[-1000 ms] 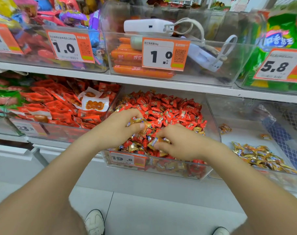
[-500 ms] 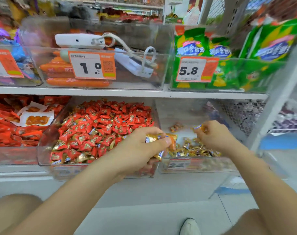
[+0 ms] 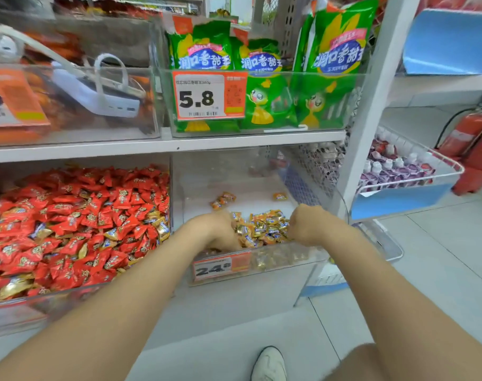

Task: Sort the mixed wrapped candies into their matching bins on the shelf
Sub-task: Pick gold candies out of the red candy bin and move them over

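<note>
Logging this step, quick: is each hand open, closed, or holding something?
Left hand: down in the gold candies, fingers hidden, cannot tell.
Right hand: curled at the same pile, any candy inside hidden, cannot tell.

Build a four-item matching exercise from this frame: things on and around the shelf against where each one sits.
Things:
1. red-wrapped candies
2. gold-wrapped candies
3. green snack bags
4. fire extinguisher

Places:
a. upper row, behind the 5.8 tag
b. far right edge of the view
c. lower row, behind the 24.8 tag
d. lower row, left bin

Pairs: 1-d, 2-c, 3-a, 4-b
</note>
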`<move>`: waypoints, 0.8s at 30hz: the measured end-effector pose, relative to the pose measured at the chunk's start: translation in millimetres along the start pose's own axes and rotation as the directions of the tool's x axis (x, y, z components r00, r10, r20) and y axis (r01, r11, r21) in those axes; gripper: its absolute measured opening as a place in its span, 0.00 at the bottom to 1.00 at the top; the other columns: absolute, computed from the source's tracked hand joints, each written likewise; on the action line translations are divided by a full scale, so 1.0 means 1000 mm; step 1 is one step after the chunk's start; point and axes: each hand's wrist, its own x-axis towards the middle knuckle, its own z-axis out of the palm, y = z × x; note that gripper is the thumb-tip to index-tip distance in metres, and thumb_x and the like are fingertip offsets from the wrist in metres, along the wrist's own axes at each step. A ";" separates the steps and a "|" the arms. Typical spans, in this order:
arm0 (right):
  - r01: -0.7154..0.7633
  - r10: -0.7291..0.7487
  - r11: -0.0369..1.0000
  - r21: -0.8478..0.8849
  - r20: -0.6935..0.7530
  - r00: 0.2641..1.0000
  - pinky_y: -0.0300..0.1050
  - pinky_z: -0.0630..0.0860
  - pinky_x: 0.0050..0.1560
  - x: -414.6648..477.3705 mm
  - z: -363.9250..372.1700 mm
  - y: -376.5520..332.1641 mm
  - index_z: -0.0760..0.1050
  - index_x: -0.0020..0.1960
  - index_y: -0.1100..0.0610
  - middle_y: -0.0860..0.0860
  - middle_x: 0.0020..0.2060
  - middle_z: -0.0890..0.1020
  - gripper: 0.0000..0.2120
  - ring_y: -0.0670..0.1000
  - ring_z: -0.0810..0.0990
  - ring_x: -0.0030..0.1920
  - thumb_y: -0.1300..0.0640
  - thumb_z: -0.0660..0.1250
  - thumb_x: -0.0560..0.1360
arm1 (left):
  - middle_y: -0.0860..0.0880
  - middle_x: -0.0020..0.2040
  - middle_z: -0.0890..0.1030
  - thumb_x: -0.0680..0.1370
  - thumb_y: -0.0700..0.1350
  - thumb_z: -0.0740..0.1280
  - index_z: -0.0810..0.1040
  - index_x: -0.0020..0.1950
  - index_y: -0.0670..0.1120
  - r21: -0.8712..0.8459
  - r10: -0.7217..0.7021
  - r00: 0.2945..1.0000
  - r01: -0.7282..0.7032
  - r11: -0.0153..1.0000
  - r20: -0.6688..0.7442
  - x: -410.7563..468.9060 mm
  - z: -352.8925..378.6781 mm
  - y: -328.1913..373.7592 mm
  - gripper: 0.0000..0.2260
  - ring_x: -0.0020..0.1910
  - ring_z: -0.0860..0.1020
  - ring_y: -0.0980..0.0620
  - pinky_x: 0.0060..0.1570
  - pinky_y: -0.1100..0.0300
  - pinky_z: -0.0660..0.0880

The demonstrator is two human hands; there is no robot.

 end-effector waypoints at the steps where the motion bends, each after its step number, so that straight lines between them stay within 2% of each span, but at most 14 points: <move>1: -0.015 0.017 1.000 -0.024 0.058 0.998 0.45 0.70 0.34 0.001 -0.001 -0.001 0.72 0.41 0.59 0.56 0.40 0.77 0.08 0.53 0.74 0.35 0.58 0.63 0.78 | 0.44 0.67 0.77 0.80 0.45 0.68 0.72 0.74 0.47 0.035 -0.015 1.000 0.015 0.999 0.018 0.008 0.002 -0.001 0.22 0.51 0.77 0.47 0.51 0.58 0.77; 3: -0.016 0.021 0.999 -0.034 0.129 0.991 0.44 0.67 0.32 0.004 -0.006 -0.006 0.68 0.39 0.57 0.53 0.37 0.73 0.10 0.52 0.71 0.34 0.57 0.64 0.78 | 0.39 0.76 0.64 0.81 0.40 0.64 0.60 0.82 0.47 0.105 -0.056 0.998 0.052 0.993 0.032 0.017 0.009 -0.003 0.30 0.60 0.76 0.42 0.59 0.52 0.77; 5: 0.018 -0.008 0.998 -0.053 0.178 0.984 0.44 0.68 0.34 0.006 -0.011 -0.009 0.70 0.40 0.59 0.54 0.37 0.73 0.09 0.53 0.72 0.35 0.58 0.64 0.78 | 0.35 0.79 0.52 0.81 0.36 0.62 0.52 0.84 0.48 0.067 -0.087 0.995 0.084 0.994 0.042 0.025 0.018 0.002 0.33 0.61 0.77 0.36 0.55 0.52 0.76; 7: 0.114 -0.103 0.993 -0.040 0.219 0.970 0.46 0.75 0.41 0.011 -0.009 -0.012 0.79 0.49 0.64 0.57 0.43 0.79 0.09 0.58 0.78 0.42 0.58 0.65 0.78 | 0.36 0.78 0.54 0.81 0.38 0.66 0.57 0.81 0.49 -0.015 -0.052 0.999 0.052 0.999 -0.012 0.037 0.025 0.004 0.32 0.57 0.77 0.38 0.51 0.56 0.74; 8: 0.158 -0.164 0.986 0.048 0.214 0.963 0.48 0.77 0.46 0.015 -0.006 -0.013 0.81 0.55 0.64 0.59 0.45 0.81 0.10 0.59 0.80 0.45 0.59 0.67 0.78 | 0.37 0.76 0.59 0.78 0.40 0.71 0.60 0.80 0.48 -0.052 -0.038 0.997 0.035 0.998 -0.063 0.041 0.025 0.002 0.33 0.58 0.76 0.40 0.54 0.57 0.74; 10: 0.160 -0.240 0.921 0.355 0.194 0.951 0.51 0.78 0.49 0.018 0.000 -0.013 0.80 0.60 0.59 0.61 0.44 0.82 0.13 0.57 0.81 0.45 0.63 0.71 0.76 | 0.40 0.72 0.66 0.70 0.45 0.80 0.64 0.77 0.47 -0.121 -0.025 0.985 0.004 0.993 -0.172 0.046 0.020 -0.005 0.40 0.64 0.76 0.40 0.63 0.55 0.75; 12: 0.164 -0.243 0.830 0.534 0.081 0.966 0.58 0.83 0.55 0.025 0.003 -0.013 0.79 0.64 0.54 0.63 0.49 0.86 0.18 0.58 0.85 0.47 0.67 0.70 0.76 | 0.42 0.69 0.71 0.65 0.48 0.84 0.68 0.77 0.47 -0.078 0.037 0.969 -0.057 0.995 -0.243 0.041 0.009 -0.010 0.44 0.67 0.74 0.40 0.66 0.54 0.74; 13: 0.187 -0.223 0.826 0.532 0.003 0.975 0.57 0.85 0.55 0.027 0.001 -0.013 0.80 0.64 0.53 0.61 0.49 0.86 0.19 0.59 0.87 0.48 0.67 0.68 0.77 | 0.42 0.68 0.73 0.67 0.49 0.83 0.71 0.76 0.48 -0.027 0.086 0.963 -0.096 0.995 -0.257 0.035 0.003 -0.011 0.40 0.68 0.74 0.41 0.66 0.53 0.74; 15: 0.238 -0.196 0.878 0.415 -0.142 0.970 0.45 0.84 0.45 0.023 -0.006 -0.017 0.82 0.63 0.51 0.54 0.47 0.87 0.17 0.52 0.87 0.44 0.64 0.64 0.78 | 0.45 0.64 0.80 0.74 0.50 0.77 0.80 0.67 0.49 0.067 0.206 0.925 -0.195 0.979 -0.320 0.016 -0.007 -0.013 0.22 0.66 0.77 0.42 0.63 0.51 0.76; 16: 0.267 -0.204 0.893 0.363 -0.204 0.958 0.39 0.81 0.42 0.018 -0.011 -0.022 0.83 0.61 0.51 0.52 0.47 0.87 0.16 0.48 0.86 0.43 0.62 0.64 0.79 | 0.48 0.59 0.83 0.77 0.50 0.73 0.83 0.59 0.52 0.101 0.261 0.887 -0.241 0.965 -0.381 0.003 -0.010 -0.016 0.12 0.61 0.80 0.43 0.60 0.49 0.78; 17: 0.300 -0.221 0.890 0.344 -0.249 0.943 0.39 0.81 0.42 0.011 -0.015 -0.029 0.83 0.58 0.50 0.51 0.46 0.87 0.14 0.47 0.85 0.42 0.61 0.64 0.79 | 0.51 0.52 0.85 0.78 0.50 0.69 0.83 0.52 0.53 0.133 0.318 0.832 -0.289 0.948 -0.454 -0.013 -0.011 -0.021 0.05 0.55 0.82 0.45 0.55 0.49 0.80; 19: 0.389 -0.287 0.850 0.355 -0.309 0.907 0.44 0.83 0.46 -0.008 -0.023 -0.048 0.85 0.54 0.49 0.49 0.41 0.88 0.11 0.48 0.86 0.42 0.60 0.66 0.79 | 0.55 0.41 0.81 0.77 0.53 0.64 0.78 0.44 0.54 0.192 0.405 0.720 -0.362 0.912 -0.563 -0.047 -0.011 -0.037 0.05 0.45 0.80 0.50 0.47 0.50 0.78; 21: 0.494 -0.384 0.791 0.362 -0.334 0.861 0.44 0.82 0.46 -0.032 -0.028 -0.074 0.85 0.52 0.48 0.48 0.37 0.87 0.09 0.49 0.86 0.41 0.59 0.68 0.79 | 0.56 0.37 0.75 0.74 0.55 0.60 0.72 0.42 0.54 0.206 0.436 0.647 -0.402 0.892 -0.626 -0.081 -0.011 -0.062 0.06 0.40 0.74 0.53 0.42 0.51 0.74; 24: 0.635 -0.529 0.691 0.345 -0.356 0.770 0.36 0.78 0.43 -0.070 -0.030 -0.117 0.85 0.50 0.47 0.45 0.37 0.86 0.09 0.47 0.85 0.38 0.60 0.69 0.79 | 0.56 0.35 0.72 0.72 0.54 0.61 0.68 0.39 0.55 0.158 0.345 0.649 -0.329 0.931 -0.678 -0.117 -0.012 -0.113 0.05 0.36 0.72 0.55 0.38 0.51 0.74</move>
